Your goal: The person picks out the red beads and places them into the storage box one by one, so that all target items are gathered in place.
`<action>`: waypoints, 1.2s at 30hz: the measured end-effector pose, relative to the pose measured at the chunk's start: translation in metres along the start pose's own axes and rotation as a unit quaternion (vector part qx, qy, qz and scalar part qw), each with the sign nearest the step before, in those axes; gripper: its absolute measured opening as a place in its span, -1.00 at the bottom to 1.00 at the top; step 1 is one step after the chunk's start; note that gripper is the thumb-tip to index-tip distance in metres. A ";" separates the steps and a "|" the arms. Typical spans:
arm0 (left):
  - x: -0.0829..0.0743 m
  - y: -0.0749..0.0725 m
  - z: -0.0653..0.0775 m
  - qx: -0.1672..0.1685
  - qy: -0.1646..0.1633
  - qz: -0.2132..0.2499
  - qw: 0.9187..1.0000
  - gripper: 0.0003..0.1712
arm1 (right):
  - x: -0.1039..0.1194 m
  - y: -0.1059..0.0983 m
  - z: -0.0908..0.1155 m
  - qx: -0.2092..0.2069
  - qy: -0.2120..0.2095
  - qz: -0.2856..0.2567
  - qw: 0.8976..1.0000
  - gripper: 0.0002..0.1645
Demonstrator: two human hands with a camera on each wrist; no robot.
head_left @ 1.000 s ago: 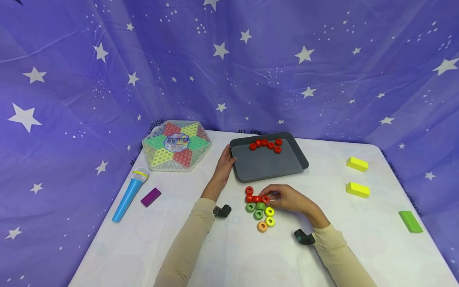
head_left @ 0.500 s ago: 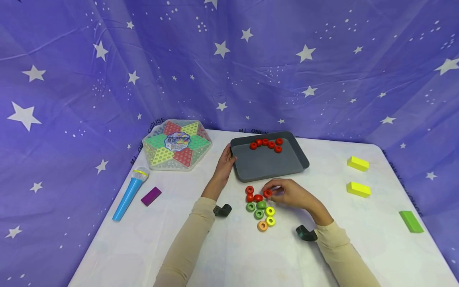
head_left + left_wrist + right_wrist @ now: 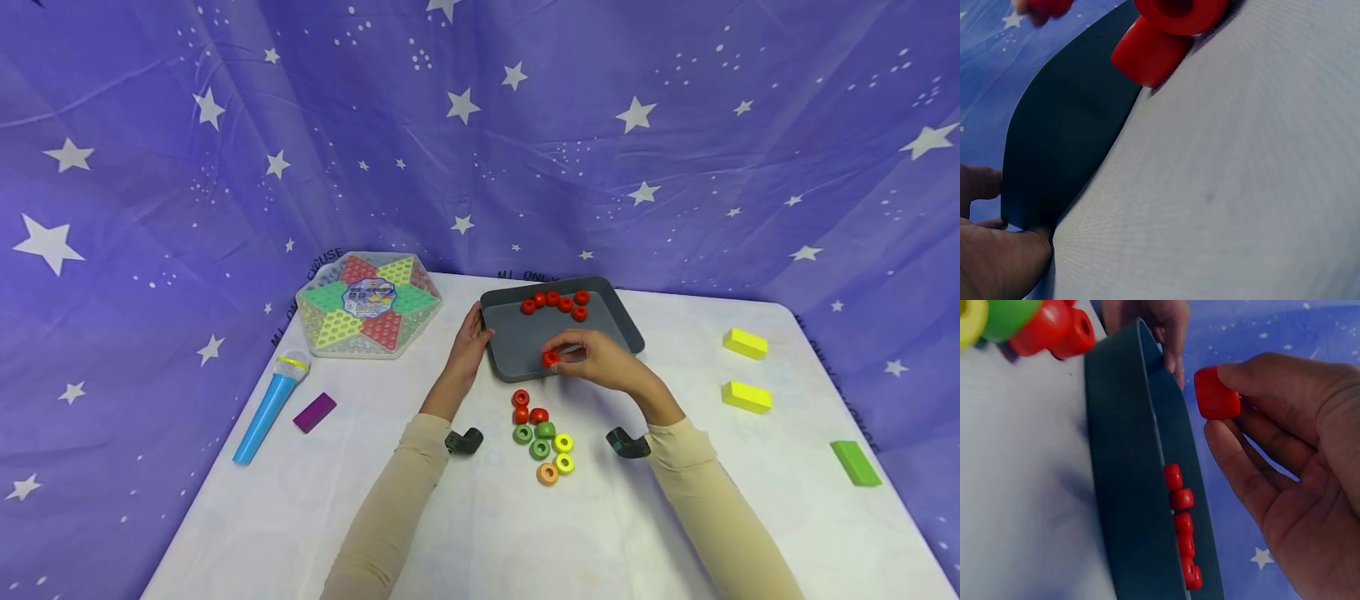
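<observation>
My right hand (image 3: 600, 360) pinches a red bead (image 3: 551, 358) between thumb and fingertips, above the near part of the grey tray (image 3: 555, 346). In the right wrist view this bead (image 3: 1217, 394) is raised beyond the tray's wall. My left hand (image 3: 467, 346) holds the tray's left end, its thumb (image 3: 1007, 256) by the corner in the left wrist view. Several red beads (image 3: 566, 305) lie at the tray's back. On the table before the tray are three red beads (image 3: 521, 414), three green beads (image 3: 540, 449), two yellow beads (image 3: 563, 463) and an orange bead (image 3: 547, 473).
Left on the white table (image 3: 300, 533) lie a Chinese checkers set (image 3: 367, 304), a blue toy microphone (image 3: 270, 408) and a purple block (image 3: 315, 412). Two yellow blocks (image 3: 746, 397) and a green block (image 3: 856, 463) lie right. A starry purple cloth (image 3: 480, 150) hangs behind.
My right hand has lifted one red bead off the group on the table and carried it forward over the tray's near side. The left hand has stayed at the tray's left end.
</observation>
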State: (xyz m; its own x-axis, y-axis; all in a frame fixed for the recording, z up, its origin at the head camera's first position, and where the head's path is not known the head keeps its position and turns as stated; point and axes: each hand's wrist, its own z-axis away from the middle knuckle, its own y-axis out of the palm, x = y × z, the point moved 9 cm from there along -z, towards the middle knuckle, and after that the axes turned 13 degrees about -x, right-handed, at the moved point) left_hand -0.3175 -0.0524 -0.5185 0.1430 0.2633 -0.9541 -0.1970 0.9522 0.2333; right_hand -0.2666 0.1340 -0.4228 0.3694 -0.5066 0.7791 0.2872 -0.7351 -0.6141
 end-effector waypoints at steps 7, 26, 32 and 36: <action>-0.003 0.000 0.002 -0.004 0.006 0.000 1.000 -0.24 | -0.020 -0.005 -0.036 -0.011 0.059 -0.037 0.997 -0.65; -0.001 0.001 0.001 -0.004 0.007 -0.001 1.000 -0.23 | -0.043 0.027 -0.111 0.002 0.089 0.044 0.995 -0.63; -0.003 0.002 0.002 -0.003 0.010 0.007 1.000 -0.23 | -0.046 0.030 -0.123 0.003 0.081 0.091 0.993 -0.66; -0.005 0.002 0.003 -0.002 0.012 0.011 1.000 -0.23 | -0.043 0.031 -0.127 0.005 0.074 0.113 0.991 -0.67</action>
State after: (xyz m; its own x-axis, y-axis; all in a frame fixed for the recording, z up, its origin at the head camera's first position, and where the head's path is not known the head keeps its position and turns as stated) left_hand -0.3160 -0.0514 -0.5130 0.1145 0.2795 -0.9533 -0.2038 0.9458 0.2529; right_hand -0.3864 0.0761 -0.4594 0.2914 -0.7191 0.6309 0.2205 -0.5912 -0.7758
